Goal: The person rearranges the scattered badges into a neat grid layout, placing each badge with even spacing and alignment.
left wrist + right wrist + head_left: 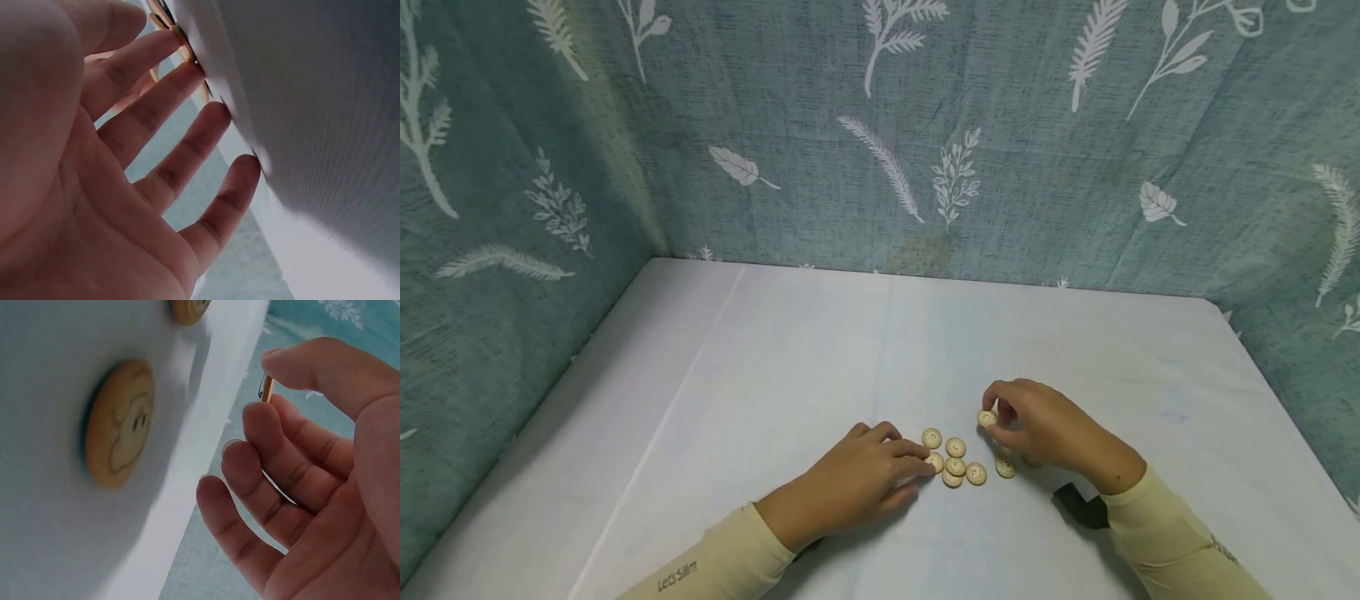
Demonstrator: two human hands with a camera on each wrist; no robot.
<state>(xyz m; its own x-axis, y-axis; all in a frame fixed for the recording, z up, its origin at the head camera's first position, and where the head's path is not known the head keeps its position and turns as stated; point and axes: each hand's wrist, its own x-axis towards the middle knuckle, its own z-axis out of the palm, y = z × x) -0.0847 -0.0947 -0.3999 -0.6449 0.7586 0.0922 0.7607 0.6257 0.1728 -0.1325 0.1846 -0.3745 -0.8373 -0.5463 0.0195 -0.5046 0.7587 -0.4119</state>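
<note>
My right hand (1048, 423) pinches a round wooden button (987, 418) between thumb and fingers, above the white tabletop. In the right wrist view that button (267, 389) appears edge-on, and the other fingers curve loosely below it. My left hand (867, 477) lies low over the table with fingers extended and spread, its fingertips at a pale wooden button (934, 462). Several more buttons (976, 474) lie in a loose cluster between the hands, some overlapping. Close below the right hand lies a button (1005, 467), and another is partly hidden by the hand.
A white cloth (760, 358) covers the table. Teal leaf-patterned fabric (820, 167) rises along the back and both sides. A dark strap piece (1081, 506) sits under the right wrist. In the right wrist view, one button (122, 425) shows a printed drawing and two holes.
</note>
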